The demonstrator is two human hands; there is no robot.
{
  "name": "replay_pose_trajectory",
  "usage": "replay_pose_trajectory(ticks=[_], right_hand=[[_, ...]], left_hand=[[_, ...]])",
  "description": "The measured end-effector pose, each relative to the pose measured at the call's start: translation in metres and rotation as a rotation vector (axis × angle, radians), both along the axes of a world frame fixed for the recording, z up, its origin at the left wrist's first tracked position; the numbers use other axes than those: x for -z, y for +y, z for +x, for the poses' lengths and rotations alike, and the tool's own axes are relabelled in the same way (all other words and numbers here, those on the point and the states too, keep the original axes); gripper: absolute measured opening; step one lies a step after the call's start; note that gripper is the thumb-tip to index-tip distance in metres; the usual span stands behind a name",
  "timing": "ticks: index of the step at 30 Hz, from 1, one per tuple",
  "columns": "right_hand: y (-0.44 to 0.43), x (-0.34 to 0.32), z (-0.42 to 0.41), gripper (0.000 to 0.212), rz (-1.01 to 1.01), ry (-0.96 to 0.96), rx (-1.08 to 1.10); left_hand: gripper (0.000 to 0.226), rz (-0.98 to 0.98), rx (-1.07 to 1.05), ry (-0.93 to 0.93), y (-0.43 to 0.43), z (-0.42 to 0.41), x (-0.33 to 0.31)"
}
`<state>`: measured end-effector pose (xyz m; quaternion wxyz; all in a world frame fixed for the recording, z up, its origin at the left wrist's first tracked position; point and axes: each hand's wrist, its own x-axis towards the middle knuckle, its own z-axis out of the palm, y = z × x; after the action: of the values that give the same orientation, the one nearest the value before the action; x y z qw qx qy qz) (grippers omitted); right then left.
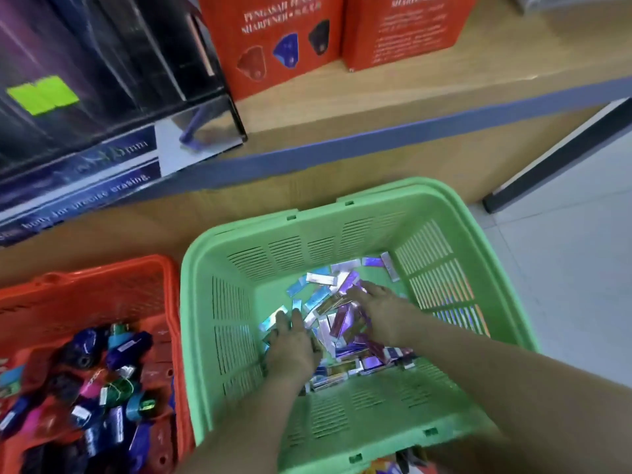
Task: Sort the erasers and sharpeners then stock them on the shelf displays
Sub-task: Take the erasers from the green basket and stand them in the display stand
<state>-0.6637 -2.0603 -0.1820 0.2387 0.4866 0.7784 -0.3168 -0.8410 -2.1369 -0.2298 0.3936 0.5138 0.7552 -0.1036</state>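
Green basket holding the erasers, with both your hands inside it.
Head view: your left hand and right hand lie palm down on the eraser pile, fingers fairly straight and a little apart; whether any eraser is caught under them does not show. The sharpeners sit separately in the orange basket on the left. Bring the hands toward each other, scoop a small bundle with the sleeves parallel, then carry it to the dark eraser display on the shelf.
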Motion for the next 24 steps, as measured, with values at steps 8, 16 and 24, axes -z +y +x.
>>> replay_pose_trajectory(ticks=[8,16,24], right_hand=[[0.000,0.051,-0.023,0.078,0.154,-0.127,-0.348],[-0.006,0.069,0.013,0.046,0.004,-0.127,-0.024],[0.006,0.035,0.012,0.020,-0.516,0.195,0.741]], left_hand=[[0.087,0.070,-0.023,-0.035,0.007,0.005,0.016],[0.029,0.021,0.012,-0.102,0.011,0.014,0.021],[0.024,0.028,-0.312,-0.259,0.021,0.017,0.012]])
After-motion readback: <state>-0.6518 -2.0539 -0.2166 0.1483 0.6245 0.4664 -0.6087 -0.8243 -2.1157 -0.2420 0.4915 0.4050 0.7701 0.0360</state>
